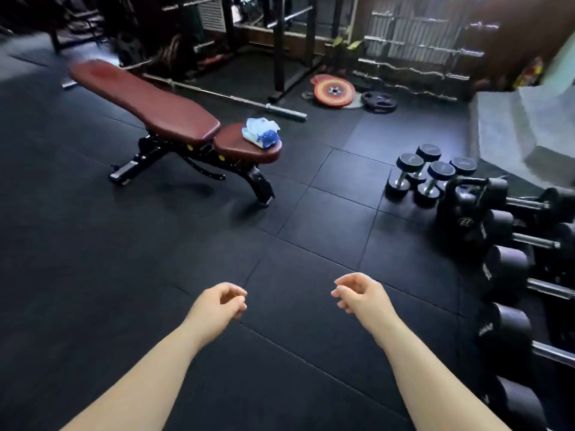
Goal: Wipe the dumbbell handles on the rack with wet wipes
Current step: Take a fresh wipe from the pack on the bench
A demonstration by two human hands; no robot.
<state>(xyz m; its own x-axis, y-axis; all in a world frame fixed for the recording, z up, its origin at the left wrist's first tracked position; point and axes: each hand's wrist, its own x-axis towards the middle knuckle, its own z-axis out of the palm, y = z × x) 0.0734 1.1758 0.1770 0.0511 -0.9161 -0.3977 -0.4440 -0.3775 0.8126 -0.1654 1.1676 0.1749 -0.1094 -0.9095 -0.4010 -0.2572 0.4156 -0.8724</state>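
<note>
A blue and white pack of wet wipes [262,132] lies on the seat of a dark red bench [155,104], well ahead of me. Black dumbbells with steel handles [543,289] sit in a row on the rack [560,309] along the right edge. My left hand [220,303] and my right hand [361,293] hover over the black floor mats in the lower middle. Their fingers are loosely curled and hold nothing. Both hands are far from the wipes and left of the rack.
Several small dumbbells [431,172] stand on end on the floor beyond a kettlebell [463,203]. A barbell [236,99] and weight plates [334,90] lie behind the bench by a squat frame. A grey step [510,126] rises at the right.
</note>
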